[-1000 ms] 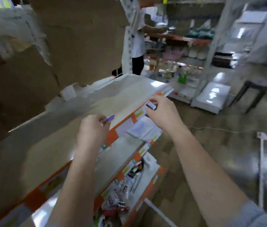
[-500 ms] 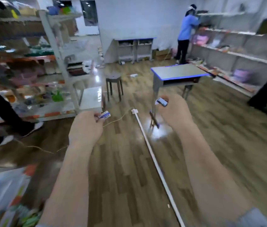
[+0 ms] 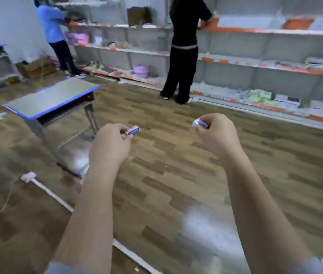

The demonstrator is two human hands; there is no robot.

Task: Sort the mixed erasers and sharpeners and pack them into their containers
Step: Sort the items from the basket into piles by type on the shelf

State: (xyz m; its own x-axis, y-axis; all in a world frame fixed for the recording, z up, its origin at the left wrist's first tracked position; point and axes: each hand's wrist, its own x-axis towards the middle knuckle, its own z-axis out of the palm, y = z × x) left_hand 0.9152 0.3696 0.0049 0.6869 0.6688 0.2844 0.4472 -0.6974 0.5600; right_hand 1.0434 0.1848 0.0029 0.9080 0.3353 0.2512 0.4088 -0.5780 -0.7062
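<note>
My left hand (image 3: 110, 144) pinches a small blue-and-white eraser (image 3: 132, 130) between curled fingers and thumb. My right hand (image 3: 217, 135) pinches a second small blue-and-white eraser (image 3: 199, 123) the same way. Both hands are held out in front of me over the wooden floor, roughly level and apart. No containers for the erasers or sharpeners show in this view.
A blue-edged desk (image 3: 51, 97) stands to the front left. Long shelves (image 3: 255, 66) with orange edging run along the far wall. A person in black (image 3: 184, 50) and one in blue (image 3: 55, 34) stand at them. A white strip (image 3: 57, 198) lies on the floor.
The view has swung round from the orange shelf across the room to the far shelves. Both hands kept hold of their erasers and stayed out in front.
</note>
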